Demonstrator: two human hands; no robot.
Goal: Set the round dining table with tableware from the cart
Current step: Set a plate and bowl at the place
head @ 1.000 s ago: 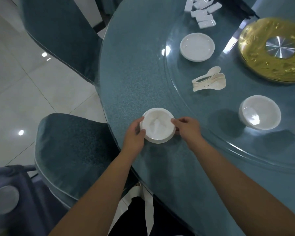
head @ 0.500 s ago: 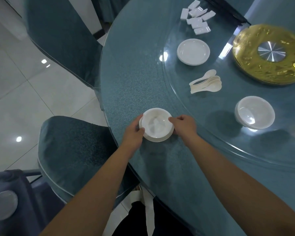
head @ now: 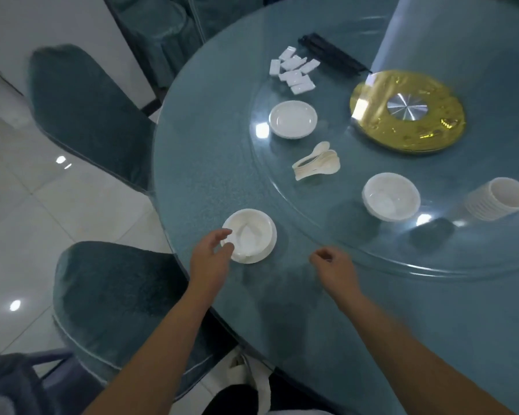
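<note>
A white bowl on a small plate (head: 250,235) stands near the round table's (head: 198,163) left front edge. My left hand (head: 212,256) hovers just beside its near-left rim, fingers loosely curved, holding nothing. To the right of the bowl, my right hand (head: 333,265) hangs over bare tabletop with fingers loosely curled and empty. On the glass turntable (head: 357,235) lie a stack of white plates (head: 293,118), several white spoons (head: 316,164), a stack of bowls (head: 391,200), a stack of cups (head: 498,202) and several white rests (head: 294,73).
Black chopsticks (head: 333,56) lie at the far side. A gold disc (head: 408,110) sits at the turntable's centre. Two teal chairs stand left of the table, one near (head: 108,298) and one farther (head: 84,112). The cart's corner (head: 9,381) shows at bottom left.
Both hands have let go of the bowl and plate. The right hand has drawn back to the right; the left has eased off the rim. The view has tilted up.
</note>
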